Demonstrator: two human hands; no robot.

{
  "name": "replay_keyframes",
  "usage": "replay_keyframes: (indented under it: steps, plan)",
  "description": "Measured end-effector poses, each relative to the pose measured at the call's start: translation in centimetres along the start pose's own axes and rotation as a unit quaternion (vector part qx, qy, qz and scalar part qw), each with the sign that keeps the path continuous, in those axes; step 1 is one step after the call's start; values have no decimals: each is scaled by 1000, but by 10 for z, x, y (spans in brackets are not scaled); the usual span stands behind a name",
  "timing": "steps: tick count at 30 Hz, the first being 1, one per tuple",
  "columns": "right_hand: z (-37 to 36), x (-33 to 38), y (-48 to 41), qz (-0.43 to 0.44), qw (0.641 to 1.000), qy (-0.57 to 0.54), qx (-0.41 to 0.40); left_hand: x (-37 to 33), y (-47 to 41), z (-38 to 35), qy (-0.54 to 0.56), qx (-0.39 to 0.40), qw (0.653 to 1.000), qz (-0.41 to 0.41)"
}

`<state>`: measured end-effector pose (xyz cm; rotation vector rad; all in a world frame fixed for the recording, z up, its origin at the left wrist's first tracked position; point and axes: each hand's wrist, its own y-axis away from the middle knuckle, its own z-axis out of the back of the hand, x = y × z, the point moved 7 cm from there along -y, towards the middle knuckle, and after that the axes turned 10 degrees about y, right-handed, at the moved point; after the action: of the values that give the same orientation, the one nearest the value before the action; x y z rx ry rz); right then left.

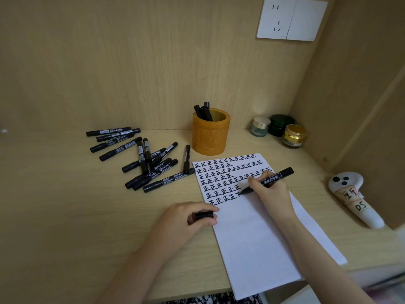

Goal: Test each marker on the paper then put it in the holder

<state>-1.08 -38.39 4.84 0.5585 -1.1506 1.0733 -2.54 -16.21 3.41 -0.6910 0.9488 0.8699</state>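
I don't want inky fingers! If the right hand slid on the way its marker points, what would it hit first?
Probably the left hand, pinching the marker cap at the paper's edge. Only paper lies between it and the right hand's marker tip, though depth is unclear.

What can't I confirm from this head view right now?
- Head view: how many markers stand in the holder; its wall hides all but tops.
- Cap in the left hand, mostly covered by fingers.
- Marks on the paper under the right hand.
- Small print on the loose markers, too small.
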Motion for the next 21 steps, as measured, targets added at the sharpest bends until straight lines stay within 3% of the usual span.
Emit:
replay_keyframes:
  steps: [21]
  plan:
    - [-3, 7, 6, 8, 1000, 4, 30, 2, -1, -1, 1, -1, 1000, 2]
